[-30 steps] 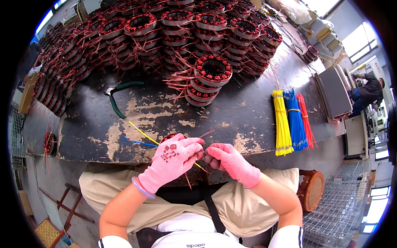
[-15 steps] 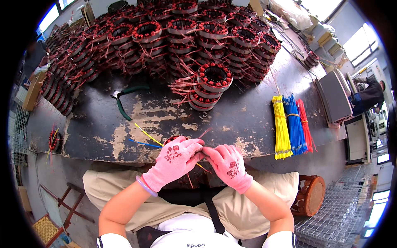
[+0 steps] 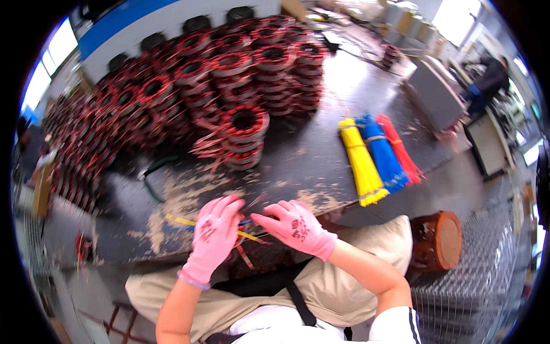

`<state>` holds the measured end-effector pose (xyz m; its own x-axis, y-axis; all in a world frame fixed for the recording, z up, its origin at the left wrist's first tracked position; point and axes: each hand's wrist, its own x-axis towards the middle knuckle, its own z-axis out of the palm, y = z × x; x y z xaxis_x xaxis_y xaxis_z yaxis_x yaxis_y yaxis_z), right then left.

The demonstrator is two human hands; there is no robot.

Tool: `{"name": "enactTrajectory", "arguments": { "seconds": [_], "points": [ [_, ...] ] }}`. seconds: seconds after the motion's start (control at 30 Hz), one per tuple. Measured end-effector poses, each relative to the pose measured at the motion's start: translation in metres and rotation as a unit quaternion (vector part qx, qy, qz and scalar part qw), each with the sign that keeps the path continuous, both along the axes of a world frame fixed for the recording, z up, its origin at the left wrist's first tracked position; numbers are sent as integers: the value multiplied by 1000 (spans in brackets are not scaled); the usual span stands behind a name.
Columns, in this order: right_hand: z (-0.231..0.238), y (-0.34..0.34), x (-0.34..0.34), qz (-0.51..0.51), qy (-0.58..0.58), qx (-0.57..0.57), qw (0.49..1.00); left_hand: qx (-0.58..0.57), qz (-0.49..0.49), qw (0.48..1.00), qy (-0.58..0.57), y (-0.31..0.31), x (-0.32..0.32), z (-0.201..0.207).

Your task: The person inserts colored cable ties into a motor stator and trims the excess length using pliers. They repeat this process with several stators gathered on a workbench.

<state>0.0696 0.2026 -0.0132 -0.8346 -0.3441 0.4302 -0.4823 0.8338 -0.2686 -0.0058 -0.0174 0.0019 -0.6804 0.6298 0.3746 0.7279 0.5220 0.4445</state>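
The yellow lead (image 3: 250,236) runs beneath my curled left fingers (image 3: 231,202), near my narrowly bent right fingers (image 3: 267,223), neither grip discernible; tied wire bundles (image 3: 362,163) lie beyond the right, presumably for ready reach.

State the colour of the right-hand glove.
The right glove is pink with dark markings, seen best in the head view.

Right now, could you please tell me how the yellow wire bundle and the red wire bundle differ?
The yellow wire bundle looks thicker; the red wire bundle looks slimmer. The yellow one lies left of the blue wire bundle, the red one right of it. Both lie on the table.
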Motion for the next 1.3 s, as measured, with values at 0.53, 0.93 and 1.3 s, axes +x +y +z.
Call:
{"name": "enactTrajectory", "arguments": {
  "seconds": [0.53, 0.93, 1.3],
  "points": [
    [9, 324, 113, -637, -70, 25, 767, 16, 13, 999, -46, -1, 4, -8],
    [57, 229, 149, -605, 164, -8, 779, 38, 61, 997, 10, 2, 11, -1],
    [110, -14, 75, -106, -239, -558, 787, 29, -119, 928, 353, 28, 41, 101]
  ]
}}
